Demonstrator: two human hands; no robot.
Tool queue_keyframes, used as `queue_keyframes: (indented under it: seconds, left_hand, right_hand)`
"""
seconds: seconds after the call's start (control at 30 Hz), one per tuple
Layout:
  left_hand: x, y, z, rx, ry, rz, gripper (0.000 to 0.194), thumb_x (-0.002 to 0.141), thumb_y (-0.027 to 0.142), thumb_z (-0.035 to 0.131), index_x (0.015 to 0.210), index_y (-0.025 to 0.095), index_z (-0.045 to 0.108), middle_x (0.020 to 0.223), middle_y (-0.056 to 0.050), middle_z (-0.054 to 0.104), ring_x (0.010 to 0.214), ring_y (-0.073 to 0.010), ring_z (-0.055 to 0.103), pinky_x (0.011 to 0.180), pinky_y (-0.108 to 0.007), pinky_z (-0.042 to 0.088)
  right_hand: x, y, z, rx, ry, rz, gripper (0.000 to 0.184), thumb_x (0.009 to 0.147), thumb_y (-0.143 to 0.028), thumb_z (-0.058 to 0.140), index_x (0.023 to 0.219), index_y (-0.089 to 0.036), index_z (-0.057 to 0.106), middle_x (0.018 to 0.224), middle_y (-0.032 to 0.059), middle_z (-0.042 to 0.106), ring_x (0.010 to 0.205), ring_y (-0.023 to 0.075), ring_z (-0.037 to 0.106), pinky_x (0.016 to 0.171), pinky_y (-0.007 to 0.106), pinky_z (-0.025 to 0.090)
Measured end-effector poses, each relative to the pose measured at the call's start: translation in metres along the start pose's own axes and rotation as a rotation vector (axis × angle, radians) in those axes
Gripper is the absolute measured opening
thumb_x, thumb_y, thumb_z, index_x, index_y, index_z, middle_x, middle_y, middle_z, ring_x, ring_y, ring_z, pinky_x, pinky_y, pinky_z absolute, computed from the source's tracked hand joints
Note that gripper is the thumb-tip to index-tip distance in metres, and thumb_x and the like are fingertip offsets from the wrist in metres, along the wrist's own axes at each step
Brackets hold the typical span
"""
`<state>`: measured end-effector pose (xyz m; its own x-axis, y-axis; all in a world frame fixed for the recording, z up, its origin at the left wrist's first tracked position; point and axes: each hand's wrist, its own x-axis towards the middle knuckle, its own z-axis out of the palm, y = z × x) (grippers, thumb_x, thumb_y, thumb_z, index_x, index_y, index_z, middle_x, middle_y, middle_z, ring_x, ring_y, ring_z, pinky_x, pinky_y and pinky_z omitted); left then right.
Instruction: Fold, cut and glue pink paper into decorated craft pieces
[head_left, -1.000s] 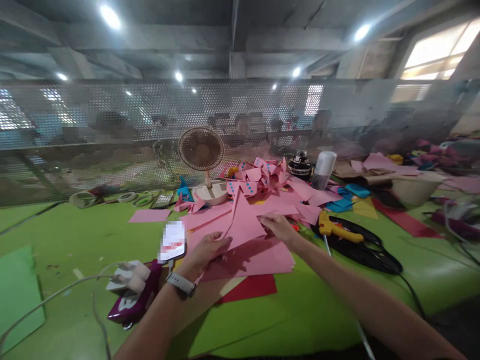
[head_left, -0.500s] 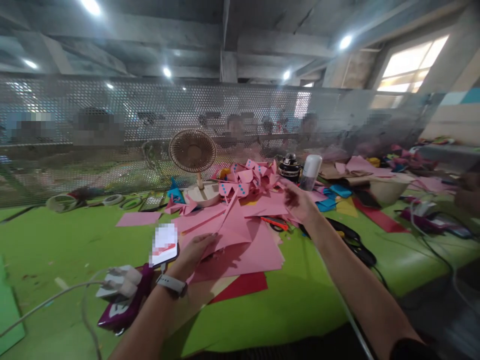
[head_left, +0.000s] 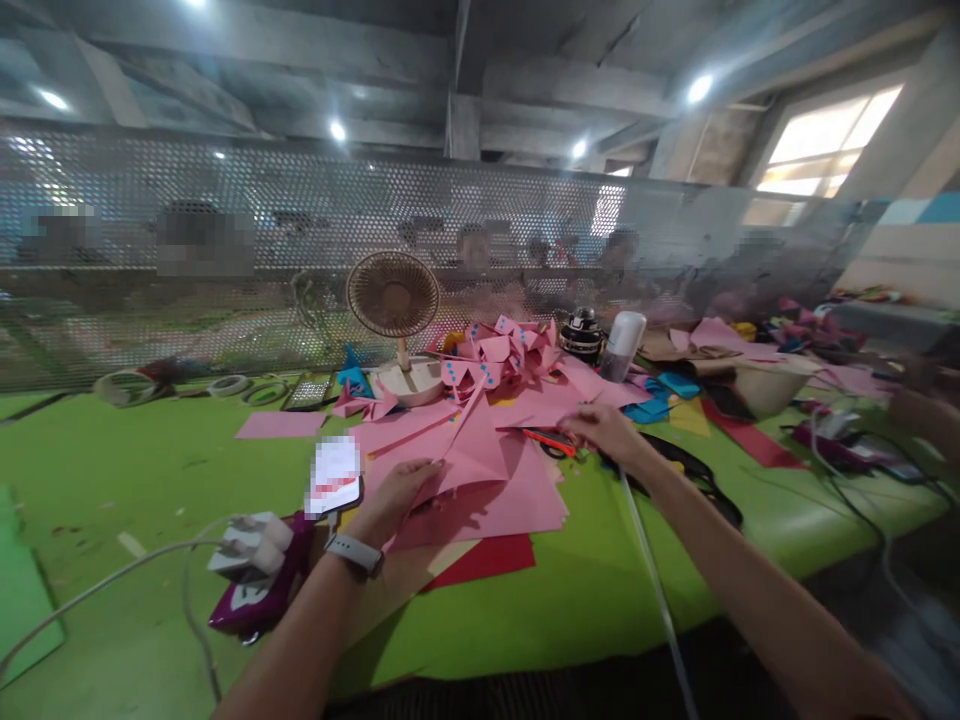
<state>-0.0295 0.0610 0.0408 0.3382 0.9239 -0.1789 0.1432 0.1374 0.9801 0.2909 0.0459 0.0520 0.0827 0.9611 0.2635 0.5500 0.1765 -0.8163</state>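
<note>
My left hand [head_left: 405,490], a watch on its wrist, grips the lower left edge of a folded pink paper piece [head_left: 472,450] between thumb and fingers. This piece has a raised, pointed flap and lies over larger pink sheets [head_left: 517,510]. Close above an orange-handled cutter [head_left: 551,440], my right hand [head_left: 604,430] has its fingers drawn together at the edge of another pink sheet [head_left: 544,402]. What its fingertips hold, if anything, is too small to tell. Behind both hands is a heap of folded pink paper shapes [head_left: 506,350] with blue dots.
A desk fan [head_left: 394,295] stands before the perforated screen [head_left: 247,300]. Left are a phone [head_left: 334,475] and plugs on a purple power bank [head_left: 262,575]. Right are a white-capped bottle [head_left: 624,345], a black strap [head_left: 697,475] and a cable [head_left: 652,560]. Red paper [head_left: 487,562] lies in front.
My right hand has come down and toward me from beside the pink heap to the sheet's edge near the cutter. My left hand keeps its grip on the folded paper.
</note>
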Motion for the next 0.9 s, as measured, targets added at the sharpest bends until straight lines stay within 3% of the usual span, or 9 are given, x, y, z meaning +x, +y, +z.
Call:
queue_keyframes:
  seconds: [0.1, 0.23, 0.4, 0.6, 0.7, 0.8, 0.9]
  left_hand:
    - [0.002, -0.004, 0.000, -0.065, -0.048, -0.031, 0.023, 0.070, 0.042, 0.066, 0.073, 0.019, 0.062, 0.072, -0.001, 0.063, 0.064, -0.0156, 0.061, 0.059, -0.024, 0.050]
    - [0.003, -0.008, -0.002, -0.117, -0.090, -0.018, 0.019, 0.071, 0.038, 0.067, 0.070, 0.020, 0.061, 0.072, -0.001, 0.061, 0.063, -0.0147, 0.060, 0.052, -0.021, 0.047]
    - [0.003, -0.011, -0.003, -0.167, -0.132, -0.052, 0.020, 0.072, 0.040, 0.067, 0.073, 0.020, 0.062, 0.071, -0.001, 0.061, 0.063, -0.0156, 0.063, 0.050, -0.020, 0.045]
    - [0.004, -0.011, -0.007, -0.093, -0.126, -0.146, 0.028, 0.072, 0.044, 0.066, 0.084, 0.019, 0.066, 0.079, -0.005, 0.066, 0.063, -0.0157, 0.064, 0.049, -0.020, 0.045]
    - [0.003, -0.008, -0.010, -0.085, -0.087, -0.126, 0.036, 0.071, 0.044, 0.067, 0.096, 0.018, 0.065, 0.091, -0.007, 0.068, 0.067, -0.0168, 0.064, 0.055, -0.023, 0.048]
    - [0.002, -0.005, -0.012, -0.103, -0.036, -0.073, 0.050, 0.071, 0.040, 0.068, 0.115, 0.022, 0.056, 0.106, -0.006, 0.066, 0.073, -0.0162, 0.065, 0.062, -0.024, 0.049]
    - [0.002, -0.004, -0.015, -0.108, -0.021, -0.079, 0.052, 0.069, 0.041, 0.070, 0.115, 0.021, 0.057, 0.107, -0.008, 0.066, 0.072, -0.0152, 0.065, 0.059, -0.022, 0.047]
  right_hand:
    - [-0.019, 0.007, 0.022, -0.338, -0.122, 0.030, 0.017, 0.074, -0.029, 0.056, 0.078, -0.018, 0.068, 0.076, 0.0045, 0.066, 0.067, 0.0171, 0.060, 0.058, 0.024, 0.042]
    - [-0.022, 0.011, 0.033, -0.706, -0.234, 0.049, 0.029, 0.078, -0.020, 0.048, 0.101, -0.020, 0.065, 0.104, 0.0101, 0.063, 0.096, 0.0241, 0.058, 0.073, 0.028, 0.040]
    - [-0.002, 0.008, 0.033, -0.978, -0.377, 0.048, 0.032, 0.077, -0.018, 0.046, 0.104, -0.014, 0.064, 0.102, 0.0167, 0.064, 0.093, 0.0291, 0.060, 0.071, 0.031, 0.040]
    - [0.026, 0.006, 0.027, -1.046, -0.595, -0.072, 0.026, 0.068, -0.019, 0.056, 0.091, -0.014, 0.067, 0.095, 0.0145, 0.068, 0.090, 0.0266, 0.061, 0.066, 0.027, 0.038]
    - [0.037, 0.006, 0.025, -1.014, -0.668, -0.111, 0.023, 0.059, -0.020, 0.064, 0.081, -0.017, 0.069, 0.087, 0.0100, 0.069, 0.083, 0.0240, 0.061, 0.064, 0.025, 0.037]
    - [0.044, 0.005, 0.020, -0.935, -0.683, -0.130, 0.017, 0.053, -0.019, 0.066, 0.070, -0.018, 0.067, 0.074, 0.0047, 0.068, 0.073, 0.0205, 0.060, 0.059, 0.024, 0.035]
    - [0.046, 0.005, 0.011, -0.809, -0.628, -0.126, 0.011, 0.058, -0.020, 0.061, 0.068, -0.018, 0.065, 0.064, 0.0003, 0.064, 0.064, 0.0157, 0.057, 0.055, 0.022, 0.034]
